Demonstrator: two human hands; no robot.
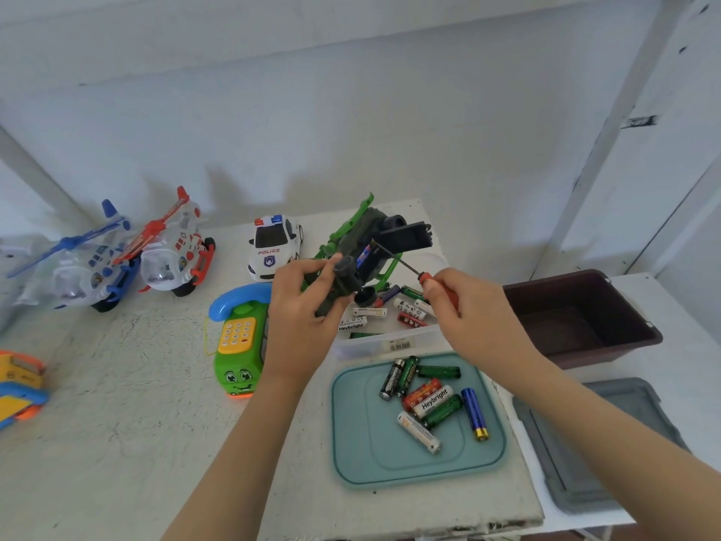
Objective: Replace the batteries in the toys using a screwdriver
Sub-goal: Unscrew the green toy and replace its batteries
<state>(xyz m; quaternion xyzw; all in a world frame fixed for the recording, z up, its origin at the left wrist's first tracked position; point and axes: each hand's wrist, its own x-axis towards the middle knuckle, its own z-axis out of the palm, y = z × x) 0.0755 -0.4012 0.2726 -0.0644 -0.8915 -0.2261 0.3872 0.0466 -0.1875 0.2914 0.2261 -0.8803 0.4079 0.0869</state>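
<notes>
My left hand grips a dark green toy helicopter, turned underside up above the table, its black battery cover swung open. A battery shows inside the compartment. My right hand holds a red-handled screwdriver, its thin shaft pointing up-left with the tip at the compartment edge. Under the toy stands a clear plastic box with several batteries in it. In front of it lies a teal lid carrying several loose batteries.
A white police car, a green toy phone, a red helicopter and a blue helicopter stand at the left and back. An orange-yellow toy is at the left edge. A dark brown bin and grey lid sit right.
</notes>
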